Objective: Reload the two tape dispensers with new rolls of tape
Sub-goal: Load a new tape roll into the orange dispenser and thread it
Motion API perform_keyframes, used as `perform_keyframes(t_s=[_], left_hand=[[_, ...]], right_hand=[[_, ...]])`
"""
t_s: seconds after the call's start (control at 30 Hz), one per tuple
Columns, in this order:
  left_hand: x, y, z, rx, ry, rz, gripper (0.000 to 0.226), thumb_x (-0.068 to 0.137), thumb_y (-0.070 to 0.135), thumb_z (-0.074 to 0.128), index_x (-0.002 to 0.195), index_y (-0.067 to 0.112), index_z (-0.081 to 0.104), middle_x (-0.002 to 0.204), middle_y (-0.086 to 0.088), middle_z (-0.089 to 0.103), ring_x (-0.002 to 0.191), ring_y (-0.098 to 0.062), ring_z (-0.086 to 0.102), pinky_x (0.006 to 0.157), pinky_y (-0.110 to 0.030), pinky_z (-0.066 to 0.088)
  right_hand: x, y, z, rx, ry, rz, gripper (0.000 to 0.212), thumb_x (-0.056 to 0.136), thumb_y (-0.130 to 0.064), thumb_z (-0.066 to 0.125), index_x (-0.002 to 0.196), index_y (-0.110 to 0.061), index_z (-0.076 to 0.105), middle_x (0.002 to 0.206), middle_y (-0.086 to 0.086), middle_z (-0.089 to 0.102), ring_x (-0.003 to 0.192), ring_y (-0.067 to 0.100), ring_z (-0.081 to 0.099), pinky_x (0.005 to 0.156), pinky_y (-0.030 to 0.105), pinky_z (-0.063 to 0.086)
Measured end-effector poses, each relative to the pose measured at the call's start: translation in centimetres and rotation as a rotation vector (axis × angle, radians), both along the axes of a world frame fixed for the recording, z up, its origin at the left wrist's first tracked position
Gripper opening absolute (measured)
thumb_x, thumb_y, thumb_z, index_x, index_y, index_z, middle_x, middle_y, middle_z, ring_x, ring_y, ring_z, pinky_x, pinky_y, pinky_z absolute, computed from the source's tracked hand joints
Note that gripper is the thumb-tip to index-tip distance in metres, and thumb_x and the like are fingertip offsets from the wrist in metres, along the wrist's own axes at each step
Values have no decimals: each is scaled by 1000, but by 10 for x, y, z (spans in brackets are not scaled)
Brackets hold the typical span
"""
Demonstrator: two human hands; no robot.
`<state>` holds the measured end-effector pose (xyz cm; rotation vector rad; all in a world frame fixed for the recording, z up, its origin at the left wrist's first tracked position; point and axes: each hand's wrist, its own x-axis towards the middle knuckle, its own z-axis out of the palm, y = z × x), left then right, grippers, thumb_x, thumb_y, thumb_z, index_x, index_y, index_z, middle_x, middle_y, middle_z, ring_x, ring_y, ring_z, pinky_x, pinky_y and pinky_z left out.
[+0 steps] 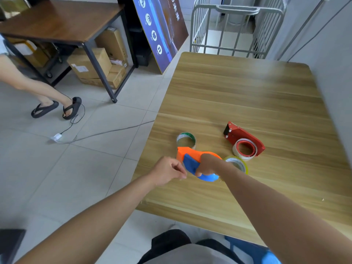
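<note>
My right hand (206, 164) grips an orange and blue tape dispenser (190, 159) just above the wooden table (238, 96), near its left front edge. My left hand (168, 171) hovers right beside the dispenser's blue part, fingers curled with thumb and fingertips pinched together; whether a tape end is between them I cannot tell. A red dispenser (243, 139) lies on its side to the right, a roll with a red core in it. A green-printed tape roll (185, 140) stands behind the orange dispenser. A yellowish clear roll (238, 163) lies just right of my right wrist.
A person's legs in black sandals (55, 109) stand on the tiled floor at left, with a cable (106, 131) running across it. A dark table (62, 21) with cardboard boxes under it stands behind. A metal cage cart (236, 25) is beyond the wooden table.
</note>
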<state>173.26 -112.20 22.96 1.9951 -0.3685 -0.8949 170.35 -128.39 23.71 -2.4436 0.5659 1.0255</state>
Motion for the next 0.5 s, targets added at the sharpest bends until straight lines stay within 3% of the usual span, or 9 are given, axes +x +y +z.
perform_keyframes(t_s=[0.17,0.3,0.4,0.43,0.5], left_hand=[[-2,21,-15,13,63,32,26,72,-3,71,61,20,66,63,5,64,51,8,55,57,-7,44],[6,35,-23,1,44,111,24,74,-5,68,63,16,64,65,5,62,54,8,55,57,-5,43],[13,40,-31,7,20,179,23,75,-3,66,64,17,63,66,4,61,59,3,56,59,-7,44],[16,40,-35,8,11,204,24,76,-3,66,64,18,62,66,4,61,59,3,56,59,-7,45],[23,38,-41,5,-13,247,26,76,-4,65,63,18,62,67,4,61,63,-2,57,64,-14,45]], right_hand=[[11,26,-17,-37,73,165,41,89,-24,59,124,-3,56,126,12,61,116,28,58,92,32,46],[27,34,-28,-87,85,194,42,93,-27,53,128,-4,53,121,10,59,104,23,56,86,31,44],[41,33,-36,-90,123,128,42,95,-26,49,132,-5,49,132,10,55,117,25,55,95,31,43],[45,32,-40,-87,140,119,41,95,-24,48,133,-6,48,130,10,56,117,26,55,95,32,43],[53,30,-48,-68,125,101,40,93,-19,50,131,-7,51,107,9,59,100,24,56,84,31,44]])
